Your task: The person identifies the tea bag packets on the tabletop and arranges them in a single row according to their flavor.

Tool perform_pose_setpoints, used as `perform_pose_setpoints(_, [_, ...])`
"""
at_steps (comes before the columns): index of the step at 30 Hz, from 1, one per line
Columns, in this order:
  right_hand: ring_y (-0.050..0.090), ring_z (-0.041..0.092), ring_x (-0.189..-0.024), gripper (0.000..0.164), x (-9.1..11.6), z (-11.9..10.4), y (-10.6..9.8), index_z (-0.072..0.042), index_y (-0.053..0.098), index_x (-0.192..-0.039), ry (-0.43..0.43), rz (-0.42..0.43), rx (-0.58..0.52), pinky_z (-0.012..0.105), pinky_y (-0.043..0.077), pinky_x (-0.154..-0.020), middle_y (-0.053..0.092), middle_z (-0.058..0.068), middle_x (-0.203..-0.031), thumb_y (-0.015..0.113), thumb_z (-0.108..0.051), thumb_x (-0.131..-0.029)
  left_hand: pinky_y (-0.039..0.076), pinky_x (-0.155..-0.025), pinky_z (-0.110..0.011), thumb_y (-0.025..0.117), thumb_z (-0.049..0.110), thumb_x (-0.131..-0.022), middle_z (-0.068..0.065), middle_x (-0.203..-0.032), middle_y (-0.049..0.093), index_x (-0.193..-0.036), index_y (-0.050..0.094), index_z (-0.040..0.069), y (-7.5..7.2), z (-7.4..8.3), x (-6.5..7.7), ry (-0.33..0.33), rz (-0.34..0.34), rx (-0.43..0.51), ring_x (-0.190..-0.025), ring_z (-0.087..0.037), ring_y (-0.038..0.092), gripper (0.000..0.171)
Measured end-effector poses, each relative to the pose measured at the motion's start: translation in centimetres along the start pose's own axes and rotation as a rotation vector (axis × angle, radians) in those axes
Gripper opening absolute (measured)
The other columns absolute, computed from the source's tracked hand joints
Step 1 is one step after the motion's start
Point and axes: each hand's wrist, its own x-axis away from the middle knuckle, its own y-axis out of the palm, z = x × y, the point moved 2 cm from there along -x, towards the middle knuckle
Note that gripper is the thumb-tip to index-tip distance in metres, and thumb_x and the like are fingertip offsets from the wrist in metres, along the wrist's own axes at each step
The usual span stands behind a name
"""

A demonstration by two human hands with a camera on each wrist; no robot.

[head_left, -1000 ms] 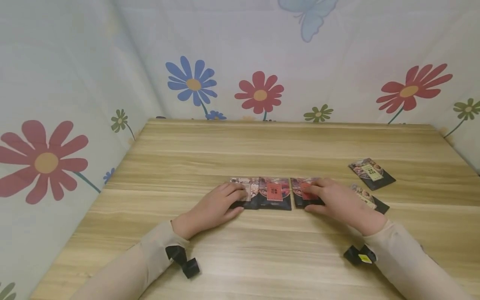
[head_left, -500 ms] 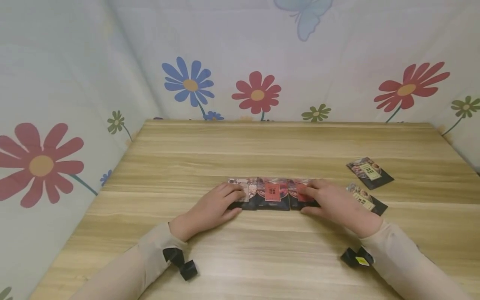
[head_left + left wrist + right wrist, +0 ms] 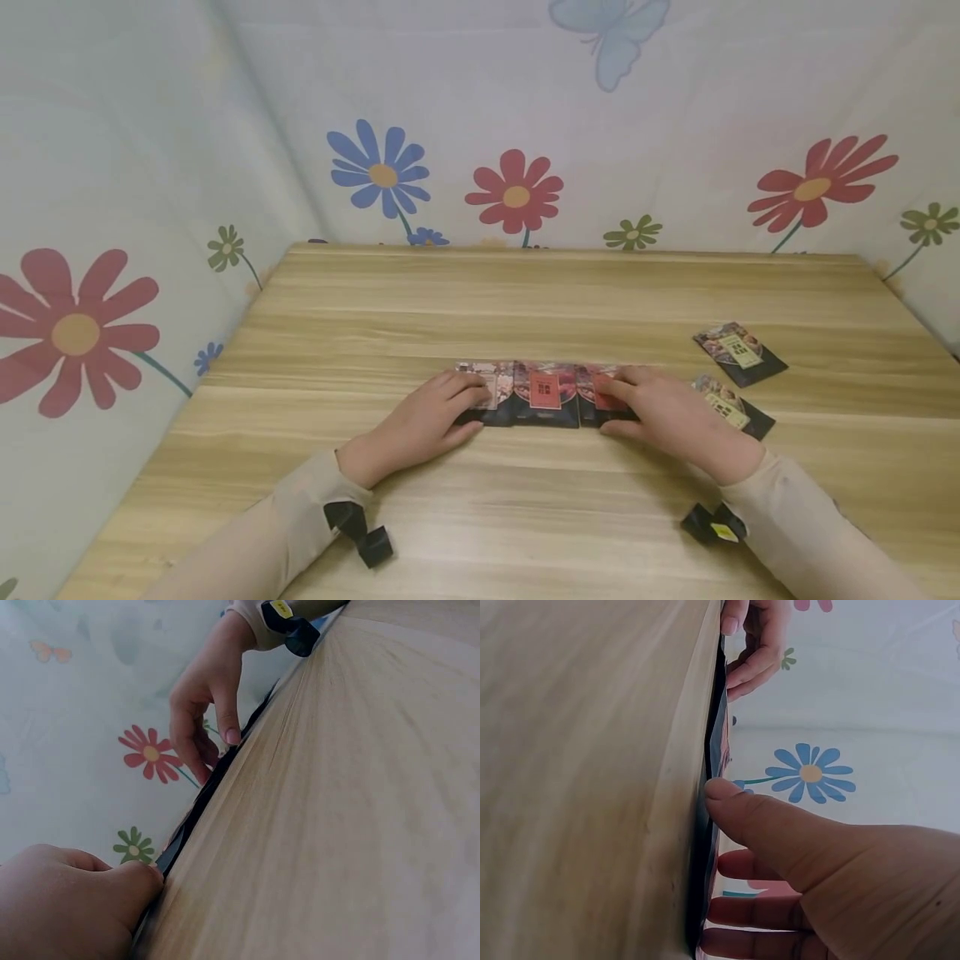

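Three flat black packets lie side by side in a row on the wooden table. My left hand (image 3: 426, 418) rests on the left packet (image 3: 501, 412), fingers on its pale printed face and thumb at its near edge. The middle packet (image 3: 545, 392) shows a red label and is not covered by either hand. On the right packet (image 3: 588, 404), also red-labelled, lie the fingertips of my right hand (image 3: 667, 417), its thumb at the near edge. In the right wrist view the right hand's fingers (image 3: 757, 909) are extended over the packet. Both hands partly hide the packets under them.
Two more packets with yellow labels lie on the right: one tilted farther back (image 3: 738, 354), the other (image 3: 757, 419) partly behind the right hand. The wooden table (image 3: 480, 517) meets a flower-printed curtain (image 3: 450, 67) at its back edge and left side.
The right hand has slid the right packet leftward, closing the small gap to the middle packet. Over the last half second the hands hold still; the view shifts slightly.
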Motion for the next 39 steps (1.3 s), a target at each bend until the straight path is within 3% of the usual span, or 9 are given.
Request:
perform_pose_setpoints(9, [0.065, 0.032, -0.101, 0.054, 0.1, 0.0, -0.6, -0.007, 0.065, -0.122, -0.017, 0.012, -0.017, 0.048, 0.055, -0.086, 0.066, 0.014, -0.114, 0.074, -0.04, -0.081, 0.045, -0.106, -0.038, 0.063, 0.028, -0.091, -0.007, -0.124, 0.061, -0.119, 0.063, 0.011, 0.0, -0.1, 0.0, 0.004, -0.001, -0.005, -0.117, -0.024, 0.056, 0.033])
perform_pose_setpoints(16, [0.065, 0.019, -0.09, 0.042, 0.8, 0.5, -2.0, -0.01, 0.068, -0.112, -0.028, 0.034, -0.037, 0.038, 0.056, -0.075, 0.066, 0.005, -0.105, 0.076, -0.036, -0.08, 0.045, -0.106, -0.037, 0.061, 0.03, -0.092, -0.007, -0.125, 0.06, -0.121, 0.061, 0.011, 0.3, 0.0, -0.2, 0.012, -0.014, -0.018, -0.117, -0.024, 0.056, 0.035])
perform_pose_setpoints(21, [0.066, 0.024, -0.094, 0.046, 1.5, 1.1, -2.9, -0.007, 0.067, -0.117, -0.044, 0.035, -0.041, 0.041, 0.057, -0.077, 0.066, 0.01, -0.112, 0.075, -0.034, -0.081, 0.045, -0.106, -0.037, 0.062, 0.031, -0.092, -0.006, -0.125, 0.06, -0.121, 0.061, 0.012, 0.4, 0.0, 0.0, 0.002, -0.011, -0.017, -0.117, -0.023, 0.056, 0.035])
perform_pose_setpoints(27, [0.066, 0.029, -0.1, 0.043, 3.0, 2.7, -3.4, -0.009, 0.067, -0.117, -0.005, 0.023, -0.04, 0.044, 0.057, -0.079, 0.065, 0.012, -0.116, 0.076, -0.03, -0.08, 0.045, -0.106, -0.037, 0.061, 0.031, -0.093, -0.006, -0.126, 0.06, -0.122, 0.061, 0.012, 0.3, -0.1, 0.3, -0.011, -0.014, -0.014, -0.118, -0.023, 0.055, 0.035])
perform_pose_setpoints(32, [0.064, 0.032, -0.103, 0.038, 4.8, 4.5, -3.2, -0.009, 0.069, -0.113, 0.0, -0.02, -0.04, 0.046, 0.056, -0.081, 0.065, 0.013, -0.116, 0.077, -0.025, -0.079, 0.045, -0.106, -0.037, 0.061, 0.031, -0.092, -0.006, -0.126, 0.06, -0.122, 0.061, 0.011, 0.2, 0.0, 0.3, -0.01, -0.014, -0.013, -0.118, -0.023, 0.055, 0.035])
perform_pose_setpoints(39, [0.06, 0.041, -0.112, 0.044, 7.2, 6.7, -2.3, -0.011, 0.068, -0.118, 0.041, -0.114, -0.066, 0.052, 0.053, -0.085, 0.061, 0.019, -0.126, 0.077, -0.028, -0.078, 0.045, -0.106, -0.037, 0.061, 0.031, -0.092, -0.007, -0.126, 0.06, -0.122, 0.061, 0.011, -0.2, 0.1, 0.2, -0.013, -0.019, -0.011, -0.117, -0.023, 0.055, 0.036])
